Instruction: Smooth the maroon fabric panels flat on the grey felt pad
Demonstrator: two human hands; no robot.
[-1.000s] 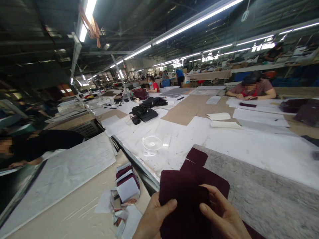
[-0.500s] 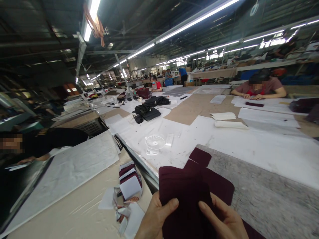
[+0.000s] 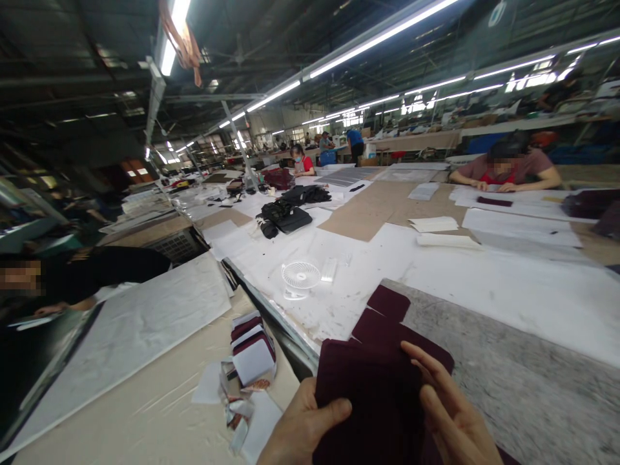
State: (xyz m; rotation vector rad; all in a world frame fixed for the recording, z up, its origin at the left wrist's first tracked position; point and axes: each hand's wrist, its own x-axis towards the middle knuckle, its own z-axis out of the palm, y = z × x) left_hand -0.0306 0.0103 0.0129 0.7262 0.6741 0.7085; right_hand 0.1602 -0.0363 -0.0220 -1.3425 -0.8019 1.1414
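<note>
Dark maroon cloth forms the panel (image 3: pixel 371 391) that I hold in front of me, by its left edge. My left hand (image 3: pixel 306 423) grasps it with the thumb laid on its face, probably so that the edge does not slip while the opposite side remains free. My right hand (image 3: pixel 458 413) is half opened at that opposite side; the fingers are slightly bent, and I cannot tell whether they pinch any cloth.

Just beyond the hands, a second maroon panel (image 3: pixel 387 328) and a small maroon piece (image 3: pixel 389 302) lie at the left end of a grey speckled sheet (image 3: pixel 489 336) on the desk (image 3: pixel 334 313), I suppose to be within easy reach. To the left of the hands, a stack of white and maroon pieces (image 3: pixel 254 358) sits apart, perhaps to avoid mixing.

The held panel is cut off at the bottom of my view, and its darkness prevents me from counting layers. The left fingertips are hidden behind it.
</note>
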